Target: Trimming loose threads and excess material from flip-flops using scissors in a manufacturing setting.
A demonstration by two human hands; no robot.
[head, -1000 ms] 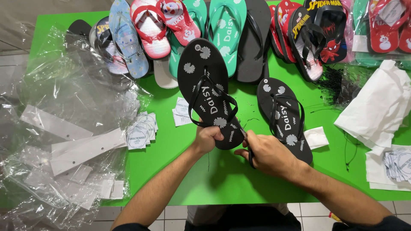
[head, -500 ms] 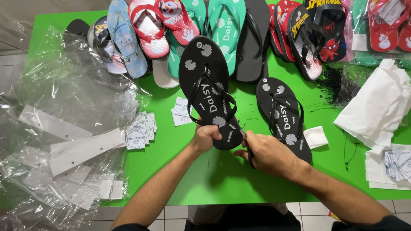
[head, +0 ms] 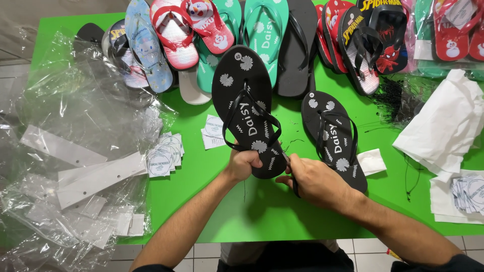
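Note:
My left hand (head: pixel 243 163) grips the heel end of a black flip-flop with white flowers (head: pixel 249 103), raised and tilted above the green table (head: pixel 222 211). My right hand (head: pixel 316 182) is closed by the same heel, pinching a thin dark tool or cord (head: pixel 291 174) against the strap; I cannot tell which. The matching black flip-flop (head: pixel 334 136) lies flat on the table just right of my hands, partly under my right hand.
A row of coloured flip-flops (head: pixel 262 40) lines the far edge. Clear plastic bags and white card strips (head: pixel 75 166) cover the left. Round paper tags (head: pixel 164 153) lie left of my hands; white paper (head: pixel 443 126), black cords (head: pixel 398 103) and more tags (head: pixel 469 194) at right.
The held flip-flop has tilted a little more upright; both hands stay at its heel with only small finger movement.

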